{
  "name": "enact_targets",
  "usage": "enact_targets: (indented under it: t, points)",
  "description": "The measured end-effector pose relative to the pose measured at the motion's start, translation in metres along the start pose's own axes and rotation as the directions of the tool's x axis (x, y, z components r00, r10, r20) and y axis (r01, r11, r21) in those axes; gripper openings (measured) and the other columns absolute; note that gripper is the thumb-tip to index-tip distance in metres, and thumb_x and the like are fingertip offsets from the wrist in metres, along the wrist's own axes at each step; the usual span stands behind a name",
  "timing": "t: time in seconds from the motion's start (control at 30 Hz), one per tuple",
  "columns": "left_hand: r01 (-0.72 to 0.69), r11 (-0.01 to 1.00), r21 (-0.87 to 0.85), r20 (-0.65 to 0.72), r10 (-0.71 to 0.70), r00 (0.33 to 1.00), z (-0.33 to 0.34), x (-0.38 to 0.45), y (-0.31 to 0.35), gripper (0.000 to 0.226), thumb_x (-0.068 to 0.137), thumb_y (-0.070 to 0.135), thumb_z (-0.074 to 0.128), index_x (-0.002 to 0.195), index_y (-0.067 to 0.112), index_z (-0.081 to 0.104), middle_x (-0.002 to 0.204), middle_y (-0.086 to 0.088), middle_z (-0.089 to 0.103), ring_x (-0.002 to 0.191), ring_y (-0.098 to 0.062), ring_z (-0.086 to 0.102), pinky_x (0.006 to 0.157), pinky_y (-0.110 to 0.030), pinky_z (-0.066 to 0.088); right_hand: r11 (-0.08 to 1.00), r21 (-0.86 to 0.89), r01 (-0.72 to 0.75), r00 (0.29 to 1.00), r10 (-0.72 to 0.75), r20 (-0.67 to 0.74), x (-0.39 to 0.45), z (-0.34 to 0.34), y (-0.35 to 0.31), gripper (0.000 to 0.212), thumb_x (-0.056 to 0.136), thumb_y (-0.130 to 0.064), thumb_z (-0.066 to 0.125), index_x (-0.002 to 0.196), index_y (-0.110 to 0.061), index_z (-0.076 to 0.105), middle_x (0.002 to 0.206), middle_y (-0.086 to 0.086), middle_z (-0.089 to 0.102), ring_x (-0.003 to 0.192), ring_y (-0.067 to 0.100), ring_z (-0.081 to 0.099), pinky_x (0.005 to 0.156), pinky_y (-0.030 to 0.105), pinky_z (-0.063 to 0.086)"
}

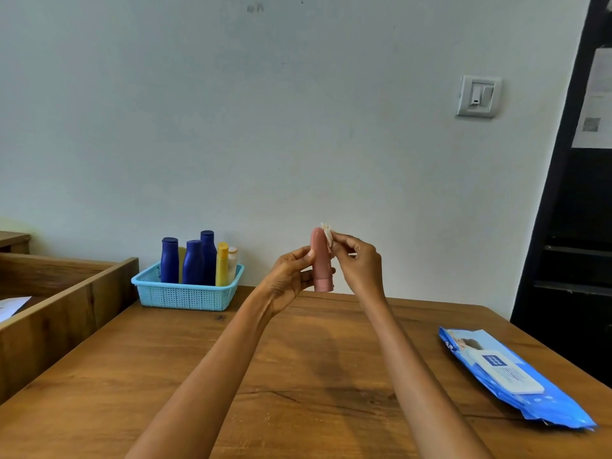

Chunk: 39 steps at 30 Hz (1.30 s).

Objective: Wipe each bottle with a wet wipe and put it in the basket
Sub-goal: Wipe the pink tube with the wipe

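Pink bottle [320, 260] held upright above the table [298, 376]: our left hand [291, 276] grips it, our right hand [357, 260] pinches the wipe [328, 235] against its top. Five bottles [193, 261] stand in the basket [185, 298]; seemingly the last.

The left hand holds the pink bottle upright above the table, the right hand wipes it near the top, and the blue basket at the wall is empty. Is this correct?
Not quite. The head view shows the blue basket is not empty: several bottles already stand in it, three dark blue bottles and a yellow bottle among them. The rest holds: the left hand holds the pink bottle upright, and the right hand presses a wipe near its top.
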<state>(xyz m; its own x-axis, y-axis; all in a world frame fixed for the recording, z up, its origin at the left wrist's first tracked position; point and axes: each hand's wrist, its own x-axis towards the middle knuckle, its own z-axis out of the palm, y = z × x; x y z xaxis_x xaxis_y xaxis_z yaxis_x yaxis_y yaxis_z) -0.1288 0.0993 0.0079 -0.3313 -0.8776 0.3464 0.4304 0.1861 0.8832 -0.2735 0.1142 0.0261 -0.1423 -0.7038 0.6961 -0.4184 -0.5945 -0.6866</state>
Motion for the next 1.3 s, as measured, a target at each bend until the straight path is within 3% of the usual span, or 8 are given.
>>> enact_targets:
  t: [0.2, 0.33, 0.53, 0.77, 1.03, 1.17, 1.3]
  points:
    - [-0.057, 0.998, -0.037, -0.086, 0.054, 0.995, -0.008, 0.002, 0.003, 0.043, 0.088, 0.019, 0.055, 0.128, 0.003, 0.052, 0.112, -0.013, 0.065, 0.097, -0.029, 0.065, 0.08, -0.038, 0.057, 0.997, 0.072, -0.022, 0.995, 0.015, 0.097, -0.004, 0.007, -0.003, 0.016, 0.082, -0.025, 0.069, 0.096, -0.017, 0.074, 0.088, -0.008, 0.072, 0.083, 0.005, 0.066, 0.062, 0.01, 0.049]
    - [-0.049, 0.997, -0.061, -0.046, 0.046, 0.998, -0.01, 0.002, 0.005, 0.047, 0.082, 0.024, 0.058, 0.125, 0.006, 0.055, 0.111, -0.011, 0.066, 0.095, -0.028, 0.066, 0.082, -0.039, 0.056, 0.989, -0.072, 0.132, 0.989, -0.127, 0.075, -0.006, 0.011, -0.006, 0.022, 0.086, -0.025, 0.065, 0.107, -0.02, 0.07, 0.1, -0.003, 0.07, 0.094, 0.01, 0.061, 0.074, 0.025, 0.051]
    - [0.0, 0.999, -0.053, 0.047, 0.003, 0.999, -0.01, 0.0, 0.004, 0.037, 0.082, 0.024, 0.058, 0.114, 0.006, 0.058, 0.095, -0.006, 0.073, 0.088, -0.025, 0.07, 0.069, -0.032, 0.056, 0.953, -0.217, 0.21, 0.977, -0.213, 0.011, -0.005, 0.01, -0.006, 0.026, 0.091, -0.025, 0.058, 0.116, -0.027, 0.066, 0.098, -0.003, 0.066, 0.093, 0.011, 0.052, 0.063, 0.014, 0.036]
    - [0.044, 0.999, 0.014, 0.082, -0.045, 0.996, -0.014, -0.002, 0.006, 0.036, 0.082, 0.023, 0.062, 0.114, 0.007, 0.061, 0.1, -0.01, 0.072, 0.091, -0.026, 0.069, 0.07, -0.032, 0.056, 0.93, -0.276, 0.241, 0.968, -0.249, 0.006, -0.004, 0.011, -0.005, 0.032, 0.094, -0.019, 0.052, 0.124, -0.027, 0.06, 0.101, 0.001, 0.061, 0.097, 0.014, 0.053, 0.071, 0.028, 0.049]
    - [-0.011, 1.0, 0.014, -0.127, 0.013, 0.992, -0.015, 0.0, 0.008, 0.037, 0.09, 0.019, 0.055, 0.124, 0.002, 0.056, 0.105, -0.011, 0.067, 0.088, -0.024, 0.067, 0.072, -0.032, 0.057, 0.875, -0.287, 0.391, 0.92, -0.375, 0.109, -0.017, 0.016, -0.001, 0.021, 0.085, -0.029, 0.067, 0.104, -0.02, 0.072, 0.084, -0.003, 0.065, 0.079, 0.009, 0.055, 0.057, 0.014, 0.042]
    - [0.009, 1.0, 0.003, -0.152, -0.009, 0.988, -0.019, -0.001, 0.008, 0.037, 0.088, 0.022, 0.058, 0.121, 0.004, 0.057, 0.099, -0.011, 0.069, 0.085, -0.023, 0.069, 0.068, -0.032, 0.057, 0.832, -0.373, 0.41, 0.912, -0.381, 0.152, -0.017, 0.012, 0.003, 0.013, 0.081, -0.029, 0.071, 0.088, -0.019, 0.074, 0.078, -0.005, 0.062, 0.076, 0.009, 0.054, 0.054, 0.012, 0.036]
    - [0.037, 0.999, 0.03, -0.16, -0.032, 0.987, -0.015, 0.001, 0.002, 0.042, 0.088, 0.019, 0.058, 0.126, 0.003, 0.054, 0.119, -0.017, 0.062, 0.097, -0.029, 0.063, 0.083, -0.039, 0.053, 0.878, -0.329, 0.347, 0.936, -0.346, 0.065, -0.014, 0.013, 0.001, 0.021, 0.086, -0.032, 0.065, 0.103, -0.021, 0.071, 0.088, -0.006, 0.064, 0.086, 0.009, 0.054, 0.059, 0.011, 0.037]
